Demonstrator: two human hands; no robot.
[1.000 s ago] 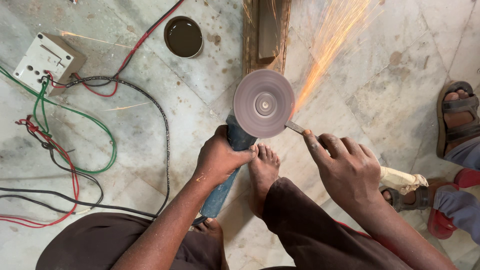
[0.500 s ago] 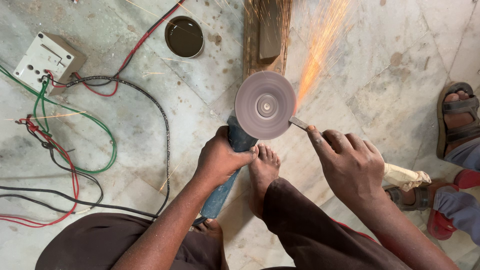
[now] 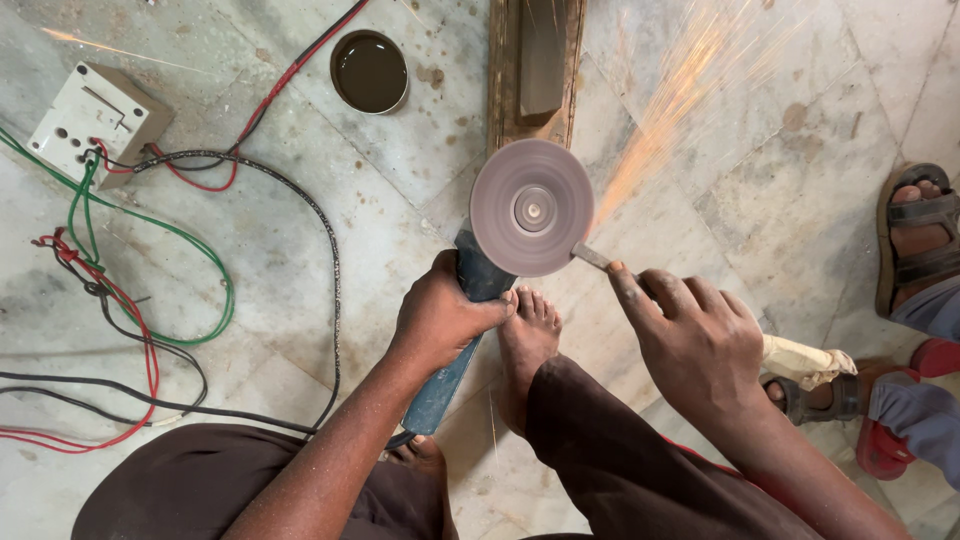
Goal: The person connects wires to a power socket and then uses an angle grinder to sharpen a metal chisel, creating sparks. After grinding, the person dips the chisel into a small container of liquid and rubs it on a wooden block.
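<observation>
We keep our left hand clenched firm around the blue grinder body, while our right hand pinches the small metal blade against the spinning disc edge — light pressure, steady angle, sparks flying away from the disc.

This looks like a makeshift workshop on a marble floor: a grinder throwing sparks, loose wires running to a socket box, a wooden frame, perhaps a paint tin.
</observation>
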